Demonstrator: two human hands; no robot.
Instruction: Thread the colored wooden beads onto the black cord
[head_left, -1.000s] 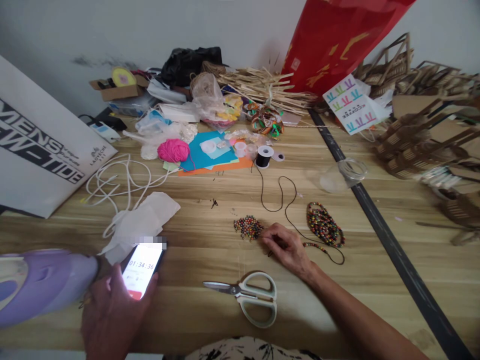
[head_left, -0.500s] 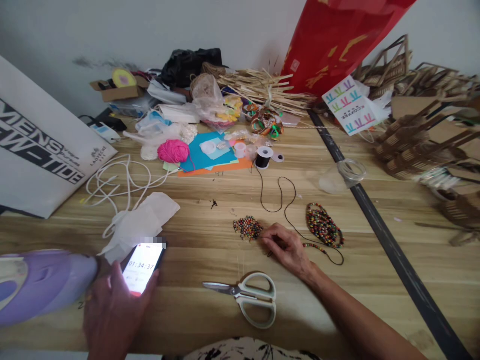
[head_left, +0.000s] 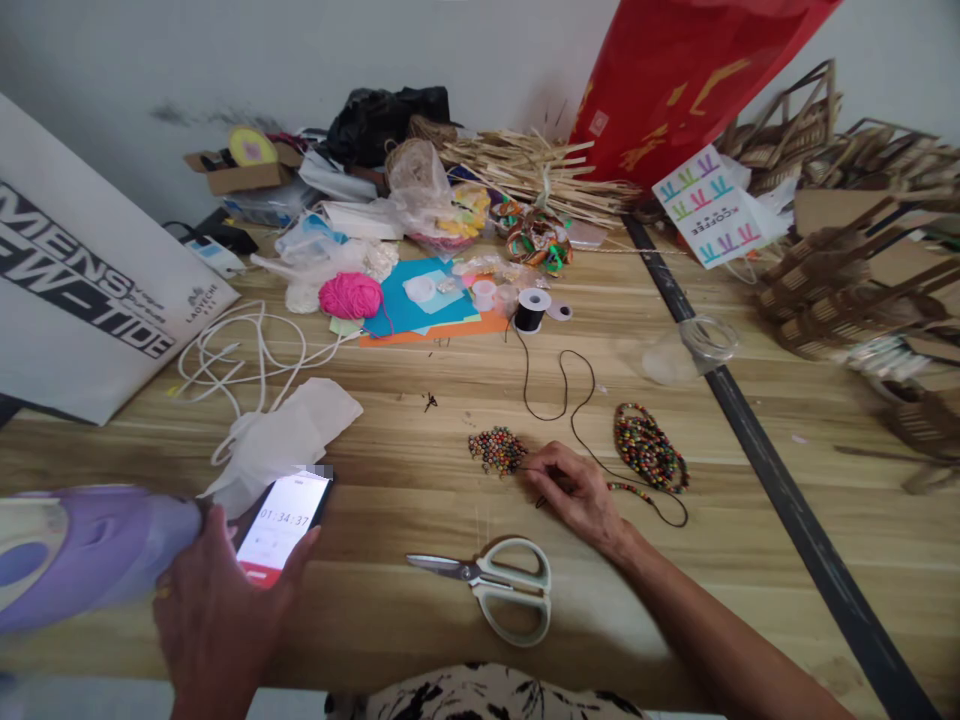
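My left hand [head_left: 214, 620] grips a phone [head_left: 281, 515] with a lit timer screen, low over the wooden table [head_left: 420, 610] at the near left. My right hand [head_left: 576, 490] rests on the table with its fingers curled, pinching the thin dark cord [head_left: 559, 385] right beside a small heap of coloured beads [head_left: 496, 450]. The cord runs back to a black spool [head_left: 531, 310]. A strung coil of coloured beads [head_left: 647, 450] lies just right of this hand. White-handled scissors [head_left: 495, 585] lie shut in front of it.
A purple object [head_left: 75, 550] sits at the near left beside white tissue [head_left: 289, 435] and white rope [head_left: 240, 350]. Pink yarn [head_left: 350, 296], coloured paper, small cups and bags crowd the back. A red bag [head_left: 675, 70] and wooden frames [head_left: 847, 270] fill the right. A dark strip [head_left: 780, 480] crosses the table.
My left hand has shifted the phone slightly left and up, and the timer moved on by a second. My right hand stays on the cord by the beads.
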